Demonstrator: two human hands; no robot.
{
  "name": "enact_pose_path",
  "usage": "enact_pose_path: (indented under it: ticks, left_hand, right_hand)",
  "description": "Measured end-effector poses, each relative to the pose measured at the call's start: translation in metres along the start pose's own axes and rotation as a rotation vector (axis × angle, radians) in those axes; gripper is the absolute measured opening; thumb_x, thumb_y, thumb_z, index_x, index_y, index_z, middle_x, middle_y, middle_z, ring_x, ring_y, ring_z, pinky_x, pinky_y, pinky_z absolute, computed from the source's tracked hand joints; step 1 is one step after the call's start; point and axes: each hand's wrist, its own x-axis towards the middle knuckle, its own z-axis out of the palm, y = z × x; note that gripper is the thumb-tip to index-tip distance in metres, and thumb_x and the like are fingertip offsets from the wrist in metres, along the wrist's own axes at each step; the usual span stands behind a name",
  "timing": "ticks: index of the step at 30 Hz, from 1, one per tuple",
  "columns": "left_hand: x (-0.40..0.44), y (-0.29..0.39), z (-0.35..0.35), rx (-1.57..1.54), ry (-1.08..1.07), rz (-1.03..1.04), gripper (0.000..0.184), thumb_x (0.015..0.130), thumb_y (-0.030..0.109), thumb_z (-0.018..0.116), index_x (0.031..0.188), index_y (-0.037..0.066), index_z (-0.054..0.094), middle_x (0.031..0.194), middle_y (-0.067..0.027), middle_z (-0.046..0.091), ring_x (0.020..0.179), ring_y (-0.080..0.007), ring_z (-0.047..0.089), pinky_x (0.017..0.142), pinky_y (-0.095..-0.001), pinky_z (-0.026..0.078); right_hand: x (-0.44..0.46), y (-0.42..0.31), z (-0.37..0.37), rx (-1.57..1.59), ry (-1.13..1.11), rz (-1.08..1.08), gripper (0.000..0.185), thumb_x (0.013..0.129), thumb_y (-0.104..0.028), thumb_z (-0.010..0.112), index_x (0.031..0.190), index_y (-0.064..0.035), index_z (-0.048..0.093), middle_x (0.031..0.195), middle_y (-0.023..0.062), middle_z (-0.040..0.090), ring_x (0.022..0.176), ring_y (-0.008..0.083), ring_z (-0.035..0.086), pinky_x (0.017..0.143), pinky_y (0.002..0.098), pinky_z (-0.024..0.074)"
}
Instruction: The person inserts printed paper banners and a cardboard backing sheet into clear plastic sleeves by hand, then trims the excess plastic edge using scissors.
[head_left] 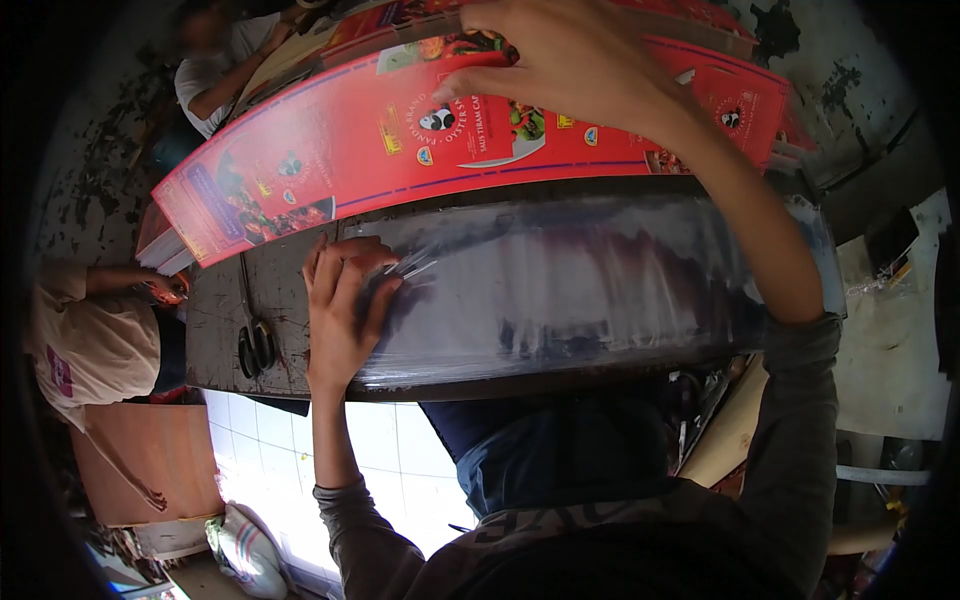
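Note:
A stack of clear plastic sheets lies on the dark table in front of me. At its left end my left hand has its fingers bent and thumb pinched on the wrinkled edge of the top plastic sheet. Beyond the plastic, a stack of red printed sheets with panda and food pictures stretches across the table. My right hand reaches over the plastic and rests on the red sheets, thumb and fingers apart. Some of its fingertips are hard to see near the far side.
Black-handled scissors lie on the table left of my left hand. A person in a tan shirt is at the left, holding something orange-red. Another person in a white shirt is at the far left. A white sack stands below.

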Motion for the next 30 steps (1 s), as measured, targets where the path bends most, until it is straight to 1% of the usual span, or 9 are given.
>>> enact_pose_path:
  ticks: [4,7,9,10,15,21,23,27,30]
  left_hand:
    - [-0.009,-0.009,0.003,-0.048,-0.023,0.068,0.02,0.065,0.003,0.065,0.079,0.007,0.052,0.076,-0.0049,0.052,0.073,-0.0217,0.05,0.09,-0.0412,0.031]
    - [-0.013,-0.01,0.003,-0.089,0.056,0.104,0.021,0.066,-0.003,0.062,0.077,0.007,0.046,0.07,-0.0054,0.051,0.067,-0.0195,0.051,0.09,-0.0435,0.031]
    - [-0.016,-0.012,0.004,-0.153,0.123,0.144,0.021,0.068,-0.001,0.062,0.077,0.007,0.045,0.07,-0.0061,0.05,0.067,-0.0183,0.05,0.09,-0.0435,0.031]
    - [-0.015,-0.012,0.004,-0.151,0.12,0.144,0.021,0.068,-0.001,0.062,0.077,0.007,0.045,0.07,-0.0061,0.05,0.067,-0.0183,0.05,0.09,-0.0435,0.031]
    - [-0.02,-0.012,0.003,-0.078,0.14,0.077,0.022,0.068,0.002,0.064,0.077,0.006,0.044,0.07,-0.0076,0.05,0.07,-0.0208,0.049,0.077,-0.0348,0.037]
    - [-0.005,-0.01,-0.012,-0.04,0.068,-0.088,0.021,0.064,0.012,0.065,0.08,0.005,0.052,0.081,-0.006,0.051,0.077,-0.0232,0.045,0.071,-0.0335,0.035]
    - [0.002,-0.013,-0.016,0.032,0.066,-0.115,0.022,0.063,0.013,0.065,0.079,0.004,0.053,0.077,-0.0058,0.049,0.075,-0.0229,0.044,0.069,-0.0339,0.035]
    - [0.011,-0.034,-0.021,0.047,-0.134,-0.118,0.024,0.062,0.015,0.066,0.073,0.002,0.05,0.075,-0.0078,0.044,0.074,-0.0234,0.042,0.067,-0.0336,0.035]
    - [0.009,-0.047,-0.021,-0.045,-0.113,-0.205,0.025,0.066,0.018,0.064,0.069,0.0,0.048,0.074,-0.009,0.041,0.076,-0.0227,0.043,0.068,-0.0337,0.036]
  right_hand:
    - [0.023,-0.02,-0.02,0.096,-0.194,0.044,0.038,0.076,-0.034,0.06,0.072,0.0029,0.053,0.058,0.0148,0.056,0.053,0.0239,0.057,0.05,0.0373,0.0438]
    - [0.039,-0.027,-0.009,0.3,-0.253,0.009,0.035,0.078,-0.032,0.058,0.075,0.003,0.055,0.07,0.0156,0.06,0.062,0.0248,0.059,0.055,0.0358,0.0456]
    - [0.044,-0.034,0.033,0.285,0.236,-0.063,0.046,0.068,-0.046,0.064,0.064,-0.0007,0.058,0.052,0.0113,0.053,0.051,0.0246,0.056,0.05,0.0351,0.0446]
    - [0.053,-0.037,0.041,0.273,0.214,-0.101,0.05,0.068,-0.049,0.063,0.068,0.0005,0.059,0.044,0.0095,0.044,0.04,0.019,0.046,0.043,0.0323,0.0388]
    - [0.02,-0.033,0.068,0.328,0.246,-0.121,0.053,0.068,-0.05,0.063,0.062,0.0028,0.056,0.04,0.0122,0.044,0.039,0.0237,0.049,0.043,0.0338,0.0406]
    - [-0.057,0.031,0.035,0.218,-0.001,0.118,0.045,0.069,-0.043,0.067,0.066,0.0007,0.055,0.049,0.0114,0.044,0.042,0.0186,0.046,0.043,0.0315,0.0344]
    - [-0.087,0.056,0.018,0.161,-0.18,0.222,0.047,0.067,-0.048,0.065,0.074,-0.002,0.06,0.051,0.0098,0.05,0.047,0.0215,0.052,0.046,0.0315,0.0391]
    - [-0.126,0.078,0.005,0.118,-0.173,0.336,0.045,0.068,-0.048,0.064,0.069,-0.0035,0.055,0.049,0.0067,0.045,0.044,0.017,0.045,0.045,0.0309,0.0339]
    - [-0.123,0.076,0.007,0.134,-0.124,0.294,0.045,0.068,-0.045,0.065,0.066,-0.0015,0.051,0.051,0.008,0.045,0.045,0.0177,0.045,0.044,0.0304,0.0333]
